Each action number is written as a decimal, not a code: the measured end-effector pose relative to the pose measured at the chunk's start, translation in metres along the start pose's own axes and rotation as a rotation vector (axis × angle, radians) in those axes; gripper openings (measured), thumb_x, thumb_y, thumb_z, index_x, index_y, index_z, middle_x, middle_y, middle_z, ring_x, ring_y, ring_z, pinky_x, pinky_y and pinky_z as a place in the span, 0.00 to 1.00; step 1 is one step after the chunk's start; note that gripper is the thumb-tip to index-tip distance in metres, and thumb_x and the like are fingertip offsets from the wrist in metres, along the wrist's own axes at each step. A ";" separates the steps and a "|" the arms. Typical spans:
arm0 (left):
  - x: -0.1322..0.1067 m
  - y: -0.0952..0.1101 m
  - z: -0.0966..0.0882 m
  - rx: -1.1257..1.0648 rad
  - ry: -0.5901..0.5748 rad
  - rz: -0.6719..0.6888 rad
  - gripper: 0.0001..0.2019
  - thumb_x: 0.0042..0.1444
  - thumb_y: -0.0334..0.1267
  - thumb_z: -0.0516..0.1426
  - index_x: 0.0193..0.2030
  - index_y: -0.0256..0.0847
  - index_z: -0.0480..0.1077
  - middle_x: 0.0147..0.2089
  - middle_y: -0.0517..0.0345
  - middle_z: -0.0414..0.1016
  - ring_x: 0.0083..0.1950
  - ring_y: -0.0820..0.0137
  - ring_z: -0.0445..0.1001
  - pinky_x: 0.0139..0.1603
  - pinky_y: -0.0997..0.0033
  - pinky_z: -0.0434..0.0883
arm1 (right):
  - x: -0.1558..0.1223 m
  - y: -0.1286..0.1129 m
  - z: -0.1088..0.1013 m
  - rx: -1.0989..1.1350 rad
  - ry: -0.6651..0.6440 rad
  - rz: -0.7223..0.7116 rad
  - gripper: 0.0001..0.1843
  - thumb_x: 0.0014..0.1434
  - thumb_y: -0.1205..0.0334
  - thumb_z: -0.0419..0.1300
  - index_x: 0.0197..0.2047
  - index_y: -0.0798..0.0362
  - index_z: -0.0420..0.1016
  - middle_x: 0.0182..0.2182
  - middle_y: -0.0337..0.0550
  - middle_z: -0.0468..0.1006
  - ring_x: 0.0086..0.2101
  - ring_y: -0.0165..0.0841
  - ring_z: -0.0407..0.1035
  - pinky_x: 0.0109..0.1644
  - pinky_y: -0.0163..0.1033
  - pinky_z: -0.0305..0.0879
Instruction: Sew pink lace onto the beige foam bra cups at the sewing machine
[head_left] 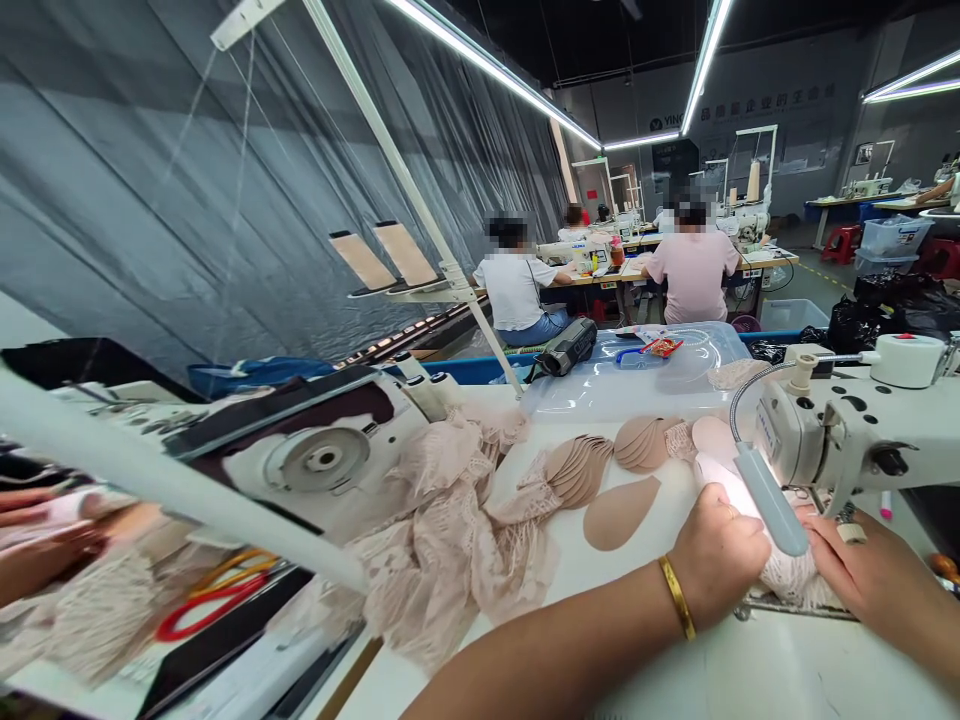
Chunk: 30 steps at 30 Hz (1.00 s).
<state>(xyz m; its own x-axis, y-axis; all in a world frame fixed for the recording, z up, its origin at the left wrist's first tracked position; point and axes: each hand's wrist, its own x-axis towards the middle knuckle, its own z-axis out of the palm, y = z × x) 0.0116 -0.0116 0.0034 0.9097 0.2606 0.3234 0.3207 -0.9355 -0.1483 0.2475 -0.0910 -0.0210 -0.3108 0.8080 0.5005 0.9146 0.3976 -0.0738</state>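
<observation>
Pale lace fabric [795, 582] lies beneath the head of a white sewing machine [832, 425]. My left hand [720, 550], with a gold bangle at its wrist, is closed in a fist on the left part of this fabric. On the other side, my right hand [870, 570] has its fingers together on the fabric's right edge; a ring shows on one finger. A grey lamp [772, 505] on a bendable neck hangs between my hands and hides some fingertips and the stitching spot. A single beige teardrop-shaped pad [621, 513] rests left of my left hand.
Stacked beige pads [577, 470] and a heap of lace [450, 530] cover the table to the left. Behind stands a clear plastic lid [637, 370] with small items. A white thread-stand pole [405, 170] slants across. A co-worker's hands [52, 530] appear far left, near red-handled scissors [214, 605].
</observation>
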 end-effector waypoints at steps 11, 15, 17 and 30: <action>-0.002 -0.015 -0.043 -0.210 -0.254 -0.050 0.16 0.64 0.52 0.62 0.48 0.43 0.78 0.51 0.47 0.78 0.51 0.54 0.74 0.51 0.55 0.68 | -0.016 -0.008 0.001 -0.039 0.056 -0.090 0.21 0.74 0.64 0.48 0.64 0.53 0.73 0.46 0.54 0.86 0.41 0.46 0.80 0.50 0.53 0.77; 0.000 -0.015 -0.052 -0.318 -0.317 0.005 0.16 0.60 0.46 0.64 0.51 0.41 0.75 0.54 0.48 0.78 0.52 0.58 0.75 0.48 0.62 0.69 | -0.006 -0.029 -0.015 0.074 -0.042 -0.212 0.26 0.73 0.58 0.58 0.71 0.47 0.64 0.60 0.51 0.81 0.58 0.46 0.76 0.61 0.52 0.72; -0.001 -0.014 -0.057 -0.361 -0.337 0.062 0.16 0.58 0.42 0.64 0.51 0.41 0.73 0.56 0.51 0.77 0.52 0.60 0.75 0.48 0.64 0.69 | -0.001 -0.033 -0.018 0.104 -0.071 -0.215 0.23 0.73 0.60 0.58 0.68 0.43 0.68 0.59 0.48 0.81 0.59 0.45 0.75 0.59 0.50 0.72; -0.005 -0.006 -0.051 -0.162 -0.306 -0.002 0.09 0.58 0.37 0.59 0.44 0.39 0.71 0.49 0.49 0.77 0.46 0.57 0.72 0.45 0.54 0.60 | -0.003 -0.014 -0.001 0.006 -0.110 -0.091 0.21 0.70 0.70 0.49 0.57 0.44 0.76 0.49 0.45 0.85 0.48 0.44 0.77 0.52 0.50 0.65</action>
<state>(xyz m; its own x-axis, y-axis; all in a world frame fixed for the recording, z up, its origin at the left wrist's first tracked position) -0.0079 -0.0193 0.0502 0.9540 0.2988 0.0243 0.2987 -0.9543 0.0098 0.2364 -0.0998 -0.0204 -0.4193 0.8112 0.4076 0.8798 0.4738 -0.0379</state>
